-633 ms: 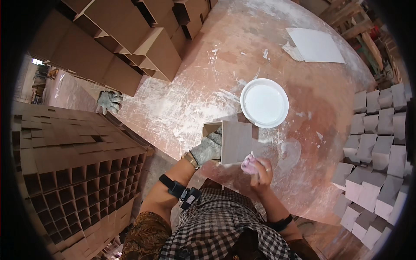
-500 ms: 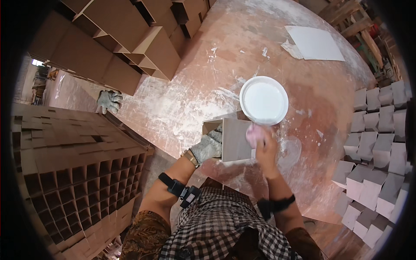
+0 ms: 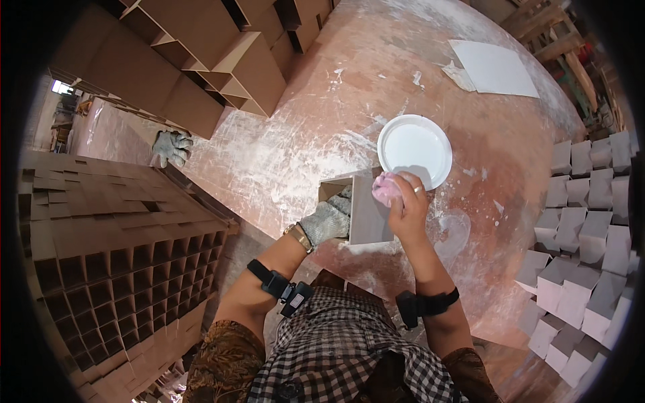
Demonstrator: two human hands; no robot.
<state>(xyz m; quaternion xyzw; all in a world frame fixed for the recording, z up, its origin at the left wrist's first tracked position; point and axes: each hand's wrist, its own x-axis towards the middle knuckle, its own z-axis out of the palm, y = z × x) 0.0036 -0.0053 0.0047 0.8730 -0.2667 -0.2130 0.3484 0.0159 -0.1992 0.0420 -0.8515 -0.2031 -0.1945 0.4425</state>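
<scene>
My left hand (image 3: 325,224), in a grey knitted glove, reaches into the open end of a small cardboard box (image 3: 371,213) whose top face is pale grey. Its fingertips are hidden inside, so their grip does not show. Between the bare fingers of my right hand (image 3: 411,213) is a soft pink wad (image 3: 385,189), a sponge or crumpled cloth. The wad is at the upper right part of the box's pale face. Just beyond the right hand lies a shallow round white dish (image 3: 435,144) with something white in it.
Brown cardboard boxes (image 3: 252,74) stand at the far left, a spare glove (image 3: 172,148) beside them. A tall stack of gridded cardboard (image 3: 127,282) is at the left. Pale boxes (image 3: 591,235) pile up at the right. A white sheet (image 3: 494,67) lies farther back on the smeared table (image 3: 316,114).
My right hand and the pink wad have moved up and slightly left along the box, nearer the dish. The left hand stays inside the box. The whole view has shifted slightly.
</scene>
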